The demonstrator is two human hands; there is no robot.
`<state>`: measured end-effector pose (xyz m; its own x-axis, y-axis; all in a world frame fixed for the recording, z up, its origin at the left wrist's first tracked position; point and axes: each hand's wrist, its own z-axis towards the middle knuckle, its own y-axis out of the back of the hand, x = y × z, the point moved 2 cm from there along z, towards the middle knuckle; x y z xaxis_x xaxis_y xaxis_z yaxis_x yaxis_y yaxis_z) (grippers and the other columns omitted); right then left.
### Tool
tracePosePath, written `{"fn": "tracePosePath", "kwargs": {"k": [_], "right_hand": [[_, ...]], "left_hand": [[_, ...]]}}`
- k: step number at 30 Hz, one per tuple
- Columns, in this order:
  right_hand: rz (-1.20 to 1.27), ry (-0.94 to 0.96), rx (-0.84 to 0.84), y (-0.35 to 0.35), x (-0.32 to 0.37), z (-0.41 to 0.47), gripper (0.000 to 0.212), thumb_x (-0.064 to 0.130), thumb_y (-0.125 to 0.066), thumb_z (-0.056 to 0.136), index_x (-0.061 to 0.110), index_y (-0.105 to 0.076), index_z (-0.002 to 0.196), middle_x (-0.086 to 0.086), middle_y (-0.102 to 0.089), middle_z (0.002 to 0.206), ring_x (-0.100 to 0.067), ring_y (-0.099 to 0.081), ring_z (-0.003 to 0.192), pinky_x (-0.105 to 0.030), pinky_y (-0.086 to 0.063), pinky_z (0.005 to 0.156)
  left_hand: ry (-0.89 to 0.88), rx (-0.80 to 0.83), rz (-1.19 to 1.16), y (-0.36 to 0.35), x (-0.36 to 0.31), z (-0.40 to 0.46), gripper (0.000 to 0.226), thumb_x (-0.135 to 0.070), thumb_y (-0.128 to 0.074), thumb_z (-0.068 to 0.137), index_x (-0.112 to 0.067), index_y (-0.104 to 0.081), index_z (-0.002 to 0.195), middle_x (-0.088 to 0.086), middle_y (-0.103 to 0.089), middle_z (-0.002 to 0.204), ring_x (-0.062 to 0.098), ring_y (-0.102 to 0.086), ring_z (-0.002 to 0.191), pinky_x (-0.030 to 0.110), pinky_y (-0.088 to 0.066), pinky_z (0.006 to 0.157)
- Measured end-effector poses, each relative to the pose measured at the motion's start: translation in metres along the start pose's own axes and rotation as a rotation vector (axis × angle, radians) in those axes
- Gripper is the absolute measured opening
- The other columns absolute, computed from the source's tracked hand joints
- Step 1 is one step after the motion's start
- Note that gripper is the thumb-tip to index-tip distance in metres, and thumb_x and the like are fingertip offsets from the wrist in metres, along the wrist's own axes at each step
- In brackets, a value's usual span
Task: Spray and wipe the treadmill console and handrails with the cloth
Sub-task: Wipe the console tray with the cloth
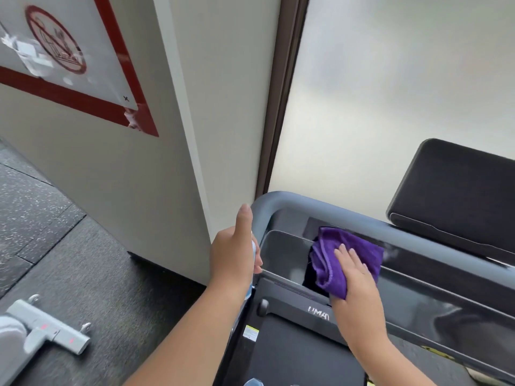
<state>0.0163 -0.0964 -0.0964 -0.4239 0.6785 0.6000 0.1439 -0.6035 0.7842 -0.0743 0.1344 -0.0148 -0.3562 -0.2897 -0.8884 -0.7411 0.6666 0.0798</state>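
While the right hand presses flat, lines as seen:
R hand [355, 277]: fingers straight, flat on purple cloth [342, 257].
Cloth: bunched on glossy console [284, 254], just below grey handrail [328, 211].
L hand [237, 252]: wrapped round spray bottle [253, 270], mostly hidden, beside handrail's left corner.
Screen [459, 190]: dark, upper right.

Red-bordered prohibition sign [55, 51] on white wall [195, 107]; frosted window [390, 93]; speckled floor [41, 213].

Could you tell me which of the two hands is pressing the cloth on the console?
The right hand, fingers flat on the purple cloth; the left hand grips a spray bottle instead.
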Motion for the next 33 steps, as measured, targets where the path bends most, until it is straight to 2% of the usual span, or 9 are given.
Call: {"fn": "tracePosePath", "kwargs": {"k": [2, 3, 6, 9, 12, 15, 17, 24, 33], "right_hand": [[0.315, -0.362, -0.174, 0.01, 0.005, 0.009, 0.05, 0.022, -0.067, 0.098, 0.036, -0.057, 0.145, 0.014, -0.055, 0.151, -0.014, -0.048, 0.142, -0.043, -0.04, 0.118], [0.52, -0.521, -0.275, 0.013, 0.016, 0.02, 0.034, 0.036, -0.063, 0.1, 0.04, -0.063, 0.133, 0.011, -0.067, 0.131, -0.02, -0.063, 0.119, -0.044, -0.05, 0.105], [0.932, -0.723, -0.511, 0.013, 0.046, 0.069, 0.021, 0.043, -0.058, 0.096, 0.035, -0.07, 0.111, 0.005, -0.063, 0.081, -0.018, -0.053, 0.061, -0.034, -0.051, 0.061], [0.83, -0.592, -0.422, -0.005, 0.069, 0.118, 0.035, 0.046, -0.058, 0.093, 0.037, -0.064, 0.126, 0.006, -0.07, 0.108, -0.018, -0.066, 0.089, -0.042, -0.057, 0.091], [0.432, -0.18, 0.084, -0.043, 0.099, 0.143, 0.048, 0.034, -0.058, 0.101, 0.039, -0.051, 0.148, 0.002, -0.051, 0.157, -0.031, -0.036, 0.151, -0.048, -0.024, 0.127], [0.108, 0.391, 0.416, -0.065, 0.119, 0.123, 0.063, 0.019, -0.06, 0.098, 0.026, -0.042, 0.158, 0.006, -0.029, 0.17, -0.016, -0.012, 0.161, -0.035, 0.0, 0.131], [0.103, 0.555, 0.515, -0.067, 0.104, 0.097, 0.075, 0.013, -0.06, 0.093, 0.027, -0.035, 0.162, 0.011, -0.021, 0.172, -0.008, -0.005, 0.161, -0.033, 0.001, 0.131], [-0.123, 0.793, 0.592, -0.03, 0.01, 0.053, 0.082, 0.031, -0.073, 0.083, 0.03, -0.041, 0.158, 0.015, -0.03, 0.166, -0.001, -0.016, 0.154, -0.039, -0.03, 0.126], [-0.012, 0.469, 0.504, 0.007, -0.012, 0.043, 0.079, 0.012, -0.056, 0.079, 0.027, -0.048, 0.155, 0.013, -0.034, 0.166, -0.007, -0.022, 0.157, -0.038, -0.015, 0.13]], "left_hand": [[-0.001, -0.019, -0.002, -0.001, 0.0, -0.001, 0.073, -0.064, -0.043, 0.103, -0.005, -0.049, 0.062, 0.015, -0.051, 0.052, 0.026, -0.052, 0.052, 0.031, -0.05, 0.059], [-0.001, -0.034, 0.004, 0.0, 0.0, -0.002, 0.073, -0.064, -0.043, 0.104, -0.005, -0.049, 0.061, 0.015, -0.051, 0.051, 0.026, -0.052, 0.052, 0.031, -0.049, 0.059], [0.017, -0.098, 0.013, 0.003, -0.002, -0.005, 0.077, -0.066, -0.042, 0.104, -0.007, -0.048, 0.055, 0.014, -0.054, 0.048, 0.025, -0.055, 0.046, 0.035, -0.051, 0.066], [0.025, -0.168, -0.009, 0.006, -0.004, -0.011, 0.078, -0.069, -0.042, 0.102, -0.008, -0.046, 0.053, 0.016, -0.053, 0.047, 0.024, -0.053, 0.042, 0.036, -0.05, 0.069], [0.038, -0.246, -0.032, 0.006, -0.004, -0.016, 0.077, -0.071, -0.042, 0.1, -0.009, -0.046, 0.054, 0.015, -0.054, 0.047, 0.025, -0.054, 0.043, 0.041, -0.053, 0.072], [0.065, -0.336, -0.04, 0.006, 0.001, -0.023, 0.078, -0.074, -0.043, 0.096, -0.01, -0.047, 0.052, 0.015, -0.056, 0.048, 0.026, -0.055, 0.042, 0.041, -0.055, 0.07], [0.083, -0.378, -0.043, 0.007, 0.005, -0.03, 0.079, -0.074, -0.043, 0.096, -0.011, -0.047, 0.049, 0.015, -0.057, 0.047, 0.027, -0.057, 0.042, 0.04, -0.056, 0.069], [0.112, -0.446, 0.003, -0.001, 0.012, -0.052, 0.079, -0.072, -0.04, 0.1, -0.007, -0.051, 0.056, 0.013, -0.06, 0.048, 0.027, -0.061, 0.046, 0.042, -0.058, 0.073], [0.146, -0.452, 0.094, -0.027, -0.002, -0.047, 0.073, -0.072, -0.044, 0.095, -0.009, -0.051, 0.059, 0.003, -0.056, 0.044, 0.027, -0.06, 0.045, 0.044, -0.063, 0.075]]}}
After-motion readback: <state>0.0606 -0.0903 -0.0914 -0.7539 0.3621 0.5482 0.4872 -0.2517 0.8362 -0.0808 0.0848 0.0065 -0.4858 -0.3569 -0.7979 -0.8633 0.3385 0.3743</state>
